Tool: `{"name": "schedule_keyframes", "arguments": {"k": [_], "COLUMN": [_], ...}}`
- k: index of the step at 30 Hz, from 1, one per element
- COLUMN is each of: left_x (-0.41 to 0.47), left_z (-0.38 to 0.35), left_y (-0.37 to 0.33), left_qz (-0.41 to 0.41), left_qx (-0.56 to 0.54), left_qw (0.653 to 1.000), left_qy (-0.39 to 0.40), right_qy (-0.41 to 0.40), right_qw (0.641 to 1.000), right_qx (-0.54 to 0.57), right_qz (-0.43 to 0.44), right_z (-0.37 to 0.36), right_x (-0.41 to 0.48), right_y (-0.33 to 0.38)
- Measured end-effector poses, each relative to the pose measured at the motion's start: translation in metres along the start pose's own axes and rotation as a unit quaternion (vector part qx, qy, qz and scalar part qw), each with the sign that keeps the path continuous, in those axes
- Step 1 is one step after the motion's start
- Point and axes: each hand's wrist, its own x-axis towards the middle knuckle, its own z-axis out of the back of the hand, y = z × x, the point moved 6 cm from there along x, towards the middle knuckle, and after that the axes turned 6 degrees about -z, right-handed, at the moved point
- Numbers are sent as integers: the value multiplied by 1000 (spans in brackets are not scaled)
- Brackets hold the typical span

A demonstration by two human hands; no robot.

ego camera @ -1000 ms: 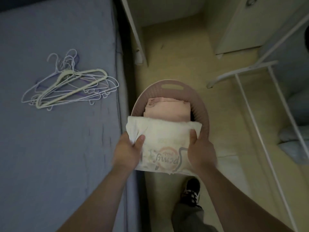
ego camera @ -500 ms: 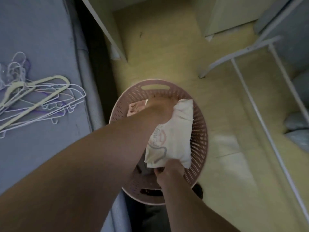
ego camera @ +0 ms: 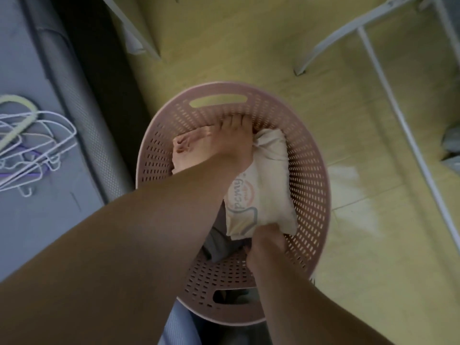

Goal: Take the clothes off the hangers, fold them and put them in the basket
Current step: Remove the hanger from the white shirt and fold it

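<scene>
Since a second ago I have brought the folded white shirt (ego camera: 271,185) from above the near rim down into the pink basket (ego camera: 321,170), where it now lies lengthwise along the right wall. My right hand (ego camera: 267,241) pinches its near edge, fingers curled round the cloth. My left hand (ego camera: 232,143) lies over its far end, fingers reaching toward the far wall. Whether they grip the cloth or only press it I cannot tell. A folded pink garment (ego camera: 183,153) sits just left of the shirt, partly under my left hand, and grey cloth (ego camera: 219,242) shows beneath both. On the bed (ego camera: 37,232) to the left, hangers (ego camera: 32,145) lie heaped near its right edge.
</scene>
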Motion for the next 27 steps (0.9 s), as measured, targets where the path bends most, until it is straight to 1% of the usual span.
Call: {"name": "schedule_keyframes", "arguments": {"k": [1,2,3,4,5,6,7,8,9,10,11,12,15,18,19,23,25,26,27], "left_x": [-8,-19,-32,-44,-49,-49,-45,-39,-31,-25,-18,-13,-4,4,4,-10,-34,-49,-62], "left_z": [9,14,17,14,10,5,-3,-8,-17,-23,-35,-42,-67,-88,-91,-75,-52,-37,-23], "left_y": [-5,-14,-26,-37,-44,-49,-50,-49,-43,-37,-30,-23,-17,-17,-19,-31,-44,-51,-55], "left_qz": [-44,-114,-207,-304,-375,-410,-417,-412,-405,-401,-402,-397,-388,-377,-378,-345,-333,-331,-313], "left_qx": [40,64,74,77,89,111,143,179,217,243,256,256,231,260,265,306,287,268,240], "left_qw": [997,985,961,929,901,887,885,887,886,882,879,881,892,889,887,887,898,905,919], "left_qy": [-57,-116,-170,-196,-201,-183,-149,-110,-71,-42,-24,-12,-9,0,2,9,-7,0,14], "right_qy": [17,-38,-96,-130,-139,-159,-198,-223,-220,-214,-203,-194,-220,-254,-260,-236,-222,-206,-188], "right_qw": [994,992,987,983,961,917,860,816,793,780,776,772,746,712,706,704,693,693,695], "right_qx": [110,123,122,20,-83,-187,-274,-350,-416,-469,-497,-509,-515,-532,-537,-567,-574,-569,-557], "right_qz": [-13,0,41,130,224,315,383,403,387,355,331,328,361,382,381,358,375,392,414], "right_z": [0,6,17,22,21,21,22,23,21,25,25,25,17,4,3,6,15,18,23], "right_x": [-8,-14,-30,-44,-54,-64,-69,-66,-52,-39,-20,-11,10,25,31,16,-16,-35,-54], "right_y": [-4,-9,-7,3,15,28,39,50,55,61,63,65,67,71,68,61,58,56,53]}}
